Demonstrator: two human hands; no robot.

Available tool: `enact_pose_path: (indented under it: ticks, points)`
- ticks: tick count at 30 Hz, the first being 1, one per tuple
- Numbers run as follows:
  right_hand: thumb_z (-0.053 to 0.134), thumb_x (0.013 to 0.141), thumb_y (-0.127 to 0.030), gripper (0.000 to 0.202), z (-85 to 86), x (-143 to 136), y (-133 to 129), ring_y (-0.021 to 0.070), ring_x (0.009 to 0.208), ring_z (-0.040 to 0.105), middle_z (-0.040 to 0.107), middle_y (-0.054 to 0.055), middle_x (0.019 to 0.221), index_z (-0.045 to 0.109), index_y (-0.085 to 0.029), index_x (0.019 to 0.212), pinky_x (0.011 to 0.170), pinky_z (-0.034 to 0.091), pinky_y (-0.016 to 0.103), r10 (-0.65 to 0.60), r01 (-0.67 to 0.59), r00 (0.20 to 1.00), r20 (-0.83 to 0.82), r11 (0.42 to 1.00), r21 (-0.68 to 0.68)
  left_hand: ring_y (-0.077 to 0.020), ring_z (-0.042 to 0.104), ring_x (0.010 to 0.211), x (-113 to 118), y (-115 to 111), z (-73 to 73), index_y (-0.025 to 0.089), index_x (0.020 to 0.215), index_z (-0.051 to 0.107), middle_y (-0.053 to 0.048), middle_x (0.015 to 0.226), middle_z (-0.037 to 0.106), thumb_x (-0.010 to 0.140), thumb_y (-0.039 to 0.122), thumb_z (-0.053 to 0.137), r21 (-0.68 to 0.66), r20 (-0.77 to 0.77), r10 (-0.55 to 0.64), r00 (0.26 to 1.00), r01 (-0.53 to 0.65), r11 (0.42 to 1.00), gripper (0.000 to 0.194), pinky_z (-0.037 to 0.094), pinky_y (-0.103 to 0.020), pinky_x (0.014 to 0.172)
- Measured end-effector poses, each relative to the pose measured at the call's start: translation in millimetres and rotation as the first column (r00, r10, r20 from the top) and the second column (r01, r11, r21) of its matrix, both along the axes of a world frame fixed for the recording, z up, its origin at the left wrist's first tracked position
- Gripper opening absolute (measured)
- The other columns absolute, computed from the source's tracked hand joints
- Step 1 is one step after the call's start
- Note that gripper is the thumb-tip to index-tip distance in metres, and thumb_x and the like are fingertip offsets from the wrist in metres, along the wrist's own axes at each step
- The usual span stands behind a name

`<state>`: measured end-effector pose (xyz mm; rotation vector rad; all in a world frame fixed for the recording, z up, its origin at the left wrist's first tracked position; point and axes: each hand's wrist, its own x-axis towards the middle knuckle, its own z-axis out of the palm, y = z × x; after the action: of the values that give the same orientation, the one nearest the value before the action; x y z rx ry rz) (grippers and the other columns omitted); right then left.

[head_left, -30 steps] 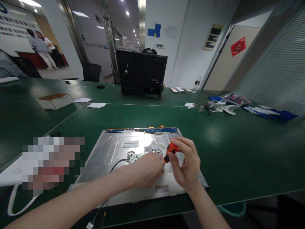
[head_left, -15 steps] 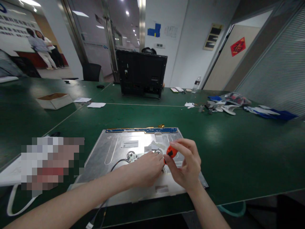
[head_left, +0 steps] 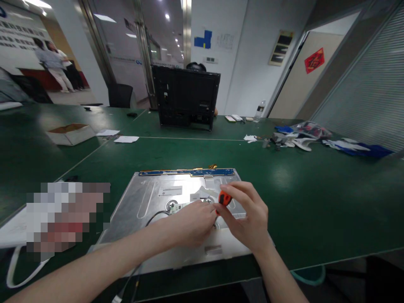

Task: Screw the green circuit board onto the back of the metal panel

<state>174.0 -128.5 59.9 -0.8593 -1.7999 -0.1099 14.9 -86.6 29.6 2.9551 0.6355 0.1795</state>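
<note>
Broad green table, flat silver metal panel, small orange-and-black screwdriver.
The panel lies on the table near its front edge, a long, narrow blue circuit strip along its far side. The left hand is over the panel's middle, fingers bent beside the screwdriver's lower end; whether they grip anything cannot be told. The right hand pinches the handle between thumb and fingers. The screwdriver leans above the panel, its tip hidden. A little pale-green circuit board sits just beyond the left wrist.
</note>
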Motion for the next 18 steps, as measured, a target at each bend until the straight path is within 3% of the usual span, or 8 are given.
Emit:
enact_pose_path:
  ticks: [6, 18]
  points:
    - [0.061, 0.079, -0.008, 0.047, 6.6, 4.1, -5.1, 0.0179, 0.098, 0.06, 0.063, 0.006, 0.108, 0.053, -0.022, 0.122, 0.081, 0.052, 0.033, 0.035, -0.032, 0.999, 0.037, 0.996, -0.084, -0.0206, 0.059, 0.072, 2.3, -2.6, 4.5, 0.014, 0.078, 0.059, -0.008, 0.078, 0.064, 0.082, 0.017, 0.048, -0.01, -0.044, 0.023, 0.999, -0.023, 1.0, 0.012, 0.046, -0.032, 0.068]
    - [0.058, 0.08, -0.009, 0.045, 9.1, 3.0, -7.9, 0.0186, 0.097, 0.061, 0.064, 0.007, 0.107, 0.051, -0.022, 0.123, 0.078, 0.054, 0.033, 0.05, -0.046, 0.997, 0.059, 0.996, -0.074, -0.0198, 0.058, 0.07, 3.2, -2.1, 6.3, 0.013, 0.08, 0.058, -0.009, 0.078, 0.064, 0.082, 0.017, 0.047, -0.049, -0.013, 0.02, 1.0, -0.021, 0.999, 0.012, 0.047, -0.031, 0.065]
